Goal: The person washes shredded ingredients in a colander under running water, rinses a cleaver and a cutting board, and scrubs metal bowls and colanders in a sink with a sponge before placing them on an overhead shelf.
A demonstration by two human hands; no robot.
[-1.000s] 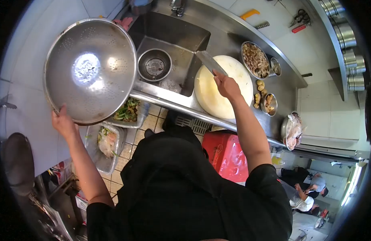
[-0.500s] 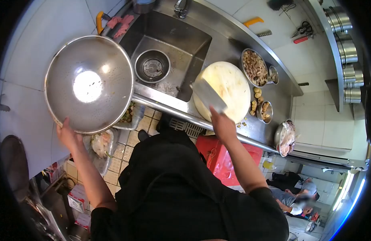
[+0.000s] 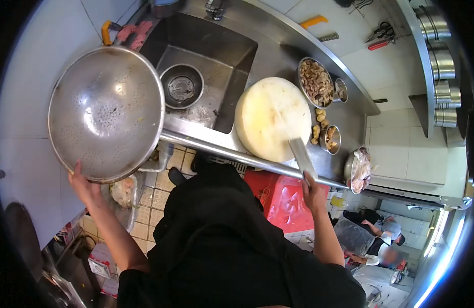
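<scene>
My left hand (image 3: 83, 186) grips the lower rim of a large metal colander (image 3: 106, 113), which hangs tilted at the left, beside the sink. In my right hand (image 3: 312, 192) is a cleaver (image 3: 301, 155), its blade over the near right edge of the round cutting board (image 3: 273, 118). On the counter right of the board, a bowl of sliced meat (image 3: 315, 82) stands behind several ginger pieces (image 3: 319, 123) and a small bowl of ginger (image 3: 331, 139).
A sink (image 3: 196, 56) holds a round metal bowl (image 3: 182, 86). Raw meat fills a bowl (image 3: 358, 170) at the counter's right end. Below are a red bin (image 3: 288, 203) and a plastic tub (image 3: 131, 210). Two people (image 3: 381, 241) are at the lower right.
My right hand has moved the cleaver across the board to its near right edge. The small bits near the board's right edge no longer show. My left hand still holds the colander, now slightly lower.
</scene>
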